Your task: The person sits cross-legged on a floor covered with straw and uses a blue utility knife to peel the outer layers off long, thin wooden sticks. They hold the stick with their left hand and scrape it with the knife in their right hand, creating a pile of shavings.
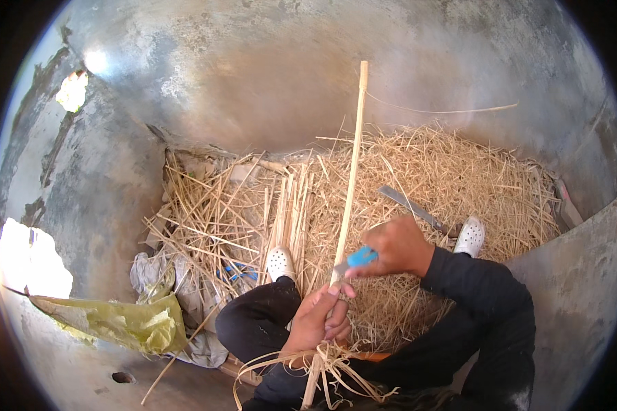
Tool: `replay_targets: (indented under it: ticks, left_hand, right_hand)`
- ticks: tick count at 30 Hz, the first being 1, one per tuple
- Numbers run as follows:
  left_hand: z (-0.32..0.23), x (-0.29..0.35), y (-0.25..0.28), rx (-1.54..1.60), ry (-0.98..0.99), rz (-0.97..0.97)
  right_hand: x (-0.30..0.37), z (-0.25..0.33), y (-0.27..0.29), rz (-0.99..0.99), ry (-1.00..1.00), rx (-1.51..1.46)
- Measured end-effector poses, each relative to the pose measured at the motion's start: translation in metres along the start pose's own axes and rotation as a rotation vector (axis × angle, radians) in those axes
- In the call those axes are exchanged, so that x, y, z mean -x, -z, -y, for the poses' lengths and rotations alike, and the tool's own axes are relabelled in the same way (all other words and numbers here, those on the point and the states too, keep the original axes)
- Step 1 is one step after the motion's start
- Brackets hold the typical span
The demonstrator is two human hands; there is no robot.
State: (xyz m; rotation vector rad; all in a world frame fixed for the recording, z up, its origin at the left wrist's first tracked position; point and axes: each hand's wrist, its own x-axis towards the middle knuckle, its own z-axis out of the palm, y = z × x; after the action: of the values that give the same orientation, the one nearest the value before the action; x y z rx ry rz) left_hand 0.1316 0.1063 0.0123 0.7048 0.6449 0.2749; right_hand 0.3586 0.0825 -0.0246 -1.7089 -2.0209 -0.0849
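My left hand [320,316] is closed around a long, pale stick [354,161], which looks like bamboo or wood. The stick slants from my lap up toward the far wall, with one thin sliver hanging off near its far end. Just above that grip, my right hand [394,246] is closed on a knife [360,257] with a blue handle. Its short grey blade, slightly blurred, lies against the stick or very close to it. Long curled shavings [332,363] bunch around the stick's lower part, below my left hand.
Loose shavings [452,164] heap over the floor ahead and to the right. A long flat blade [408,205] lies on them. Split sticks [291,212] lie side by side by my left shoe [279,264]. Yellow sheeting [116,322] lies at left; a concrete wall [267,82] rises beyond.
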Motion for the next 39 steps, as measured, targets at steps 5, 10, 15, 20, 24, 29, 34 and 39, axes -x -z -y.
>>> replay_targets:
  ticks: [5, 10, 15, 20, 24, 29, 34, 39]
  left_hand:
    - [-0.001, -0.003, -0.006, 0.001, -0.01, 0.041]
    - [-0.001, -0.007, -0.011, -0.049, -0.038, 0.071]
    - [-0.004, -0.006, -0.01, -0.086, -0.058, 0.075]
    - [-0.003, -0.003, -0.01, -0.072, -0.059, 0.056]
    - [0.006, 0.007, -0.01, -0.043, -0.011, 0.04]
    - [0.015, 0.002, -0.003, -0.01, 0.015, 0.115]
    - [0.027, 0.02, 0.003, -0.035, 0.119, 0.162]
    - [0.033, 0.007, 0.0, -0.035, 0.157, 0.199]
  right_hand:
    - [-0.003, -0.017, 0.002, -0.123, 0.033, 0.042]
    - [-0.008, -0.027, 0.0, -0.224, 0.056, 0.088]
    - [-0.016, -0.028, 0.005, -0.225, 0.064, 0.175]
    - [-0.023, -0.036, 0.0, -0.302, 0.067, 0.203]
    - [-0.036, -0.089, -0.008, -0.128, -0.347, 0.197]
    - [-0.037, -0.112, -0.004, -0.182, -0.249, 0.274]
    - [-0.043, -0.181, 0.013, -0.137, -0.684, 0.251]
    - [-0.024, -0.208, 0.008, -0.171, -0.756, 0.314]
